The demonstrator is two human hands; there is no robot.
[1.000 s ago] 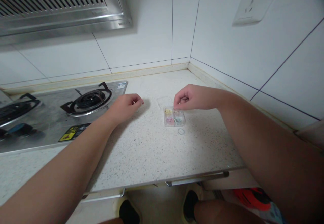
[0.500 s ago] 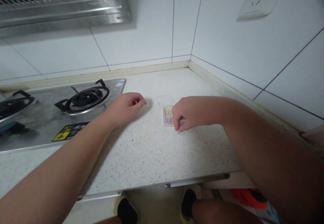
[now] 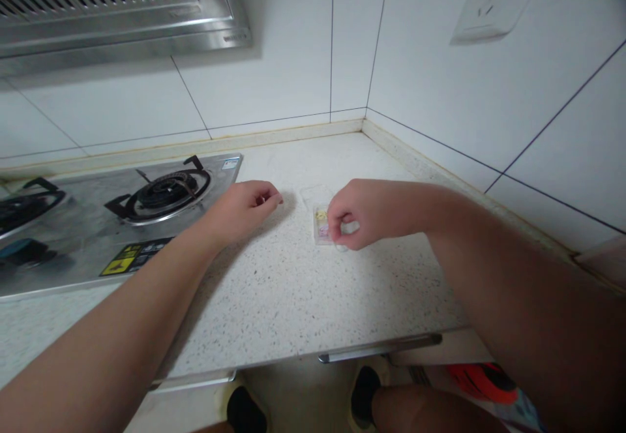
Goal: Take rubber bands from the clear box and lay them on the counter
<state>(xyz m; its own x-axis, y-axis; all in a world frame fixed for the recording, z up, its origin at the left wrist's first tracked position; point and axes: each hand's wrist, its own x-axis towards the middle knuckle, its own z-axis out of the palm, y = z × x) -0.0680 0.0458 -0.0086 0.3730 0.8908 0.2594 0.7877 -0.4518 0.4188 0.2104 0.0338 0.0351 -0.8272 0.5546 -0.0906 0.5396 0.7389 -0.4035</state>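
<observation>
My right hand bends over a small clear plastic box, its thumb and fingertips pinched together at the box's right front corner. A small pale, see-through loop shows at those fingertips, partly covered by them. Inside the box lie small yellow bits and pink-purple bits; my fingers hide its right side. The box's clear lid stretches behind it, hard to make out against the counter. My left hand rests left of the box with fingers curled and thumb against them; what they hold, if anything, is hidden.
The speckled white counter runs to tiled walls that meet in a corner. On the left is a gas stove with black burners, under a metal range hood. A wall socket is at upper right. A handle projects below the front edge.
My right hand has moved slightly up and left, closer over the box, and the pale loop has shifted with its fingertips. My left hand stays put.
</observation>
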